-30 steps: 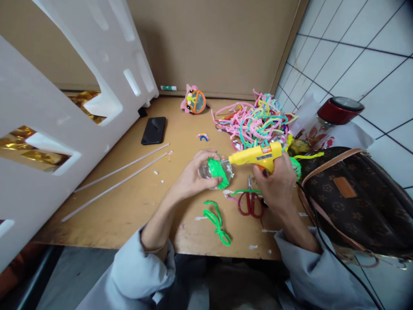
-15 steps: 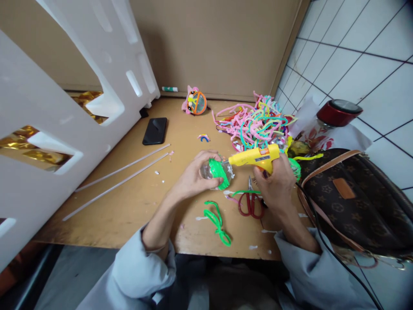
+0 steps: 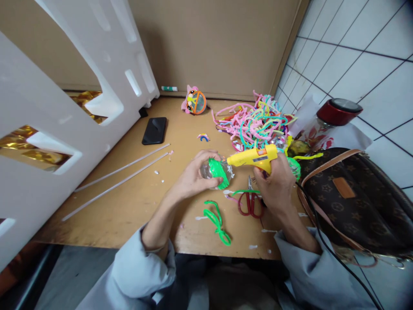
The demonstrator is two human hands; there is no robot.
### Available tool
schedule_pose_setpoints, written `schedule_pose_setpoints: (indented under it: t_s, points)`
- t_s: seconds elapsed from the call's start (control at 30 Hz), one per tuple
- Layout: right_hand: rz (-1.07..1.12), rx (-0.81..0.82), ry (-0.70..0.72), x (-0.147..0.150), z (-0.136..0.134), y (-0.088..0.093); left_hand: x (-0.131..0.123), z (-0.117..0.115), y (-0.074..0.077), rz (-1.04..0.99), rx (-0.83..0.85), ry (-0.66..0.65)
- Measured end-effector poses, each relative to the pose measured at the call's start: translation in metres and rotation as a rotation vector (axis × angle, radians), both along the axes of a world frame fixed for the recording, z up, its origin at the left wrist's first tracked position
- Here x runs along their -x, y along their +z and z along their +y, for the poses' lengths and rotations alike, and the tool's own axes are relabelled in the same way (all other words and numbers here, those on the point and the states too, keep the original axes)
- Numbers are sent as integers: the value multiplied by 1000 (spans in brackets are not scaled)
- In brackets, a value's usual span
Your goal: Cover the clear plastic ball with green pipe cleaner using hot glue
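Clenching the glue gun (image 3: 253, 158), my right hand (image 3: 275, 181) edged left, bringing its nozzle (image 3: 224, 162) to the container (image 3: 216, 171) my left hand (image 3: 194, 174) grasps.

No word, number or brand name can be read with certainty. The yellow hot-glue gun (image 3: 242, 158) carries two labels on its body, an orange label (image 3: 262, 152) and, just below it, a grey label (image 3: 260, 158); print on both is too small to make out. The dark brown handbag (image 3: 377, 206) bears a repeating tan monogram-style pattern of star-like flowers and circled motifs. Any stamping on its tan leather patch (image 3: 343, 187) is indistinct. Wording on the green-and-white marker (image 3: 169, 88) is blurred.
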State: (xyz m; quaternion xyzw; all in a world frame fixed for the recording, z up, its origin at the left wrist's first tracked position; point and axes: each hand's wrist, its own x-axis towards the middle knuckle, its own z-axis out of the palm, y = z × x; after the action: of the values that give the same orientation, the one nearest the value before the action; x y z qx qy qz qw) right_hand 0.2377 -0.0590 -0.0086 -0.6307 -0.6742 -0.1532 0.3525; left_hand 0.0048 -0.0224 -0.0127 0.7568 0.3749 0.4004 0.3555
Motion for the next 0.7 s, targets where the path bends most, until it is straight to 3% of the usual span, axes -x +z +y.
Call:
schedule_pose_setpoints:
  t_s: [0.7]
  points:
    - [-41,-52,-4,-2,-2,0,0,0,0,-12,-6,-9]
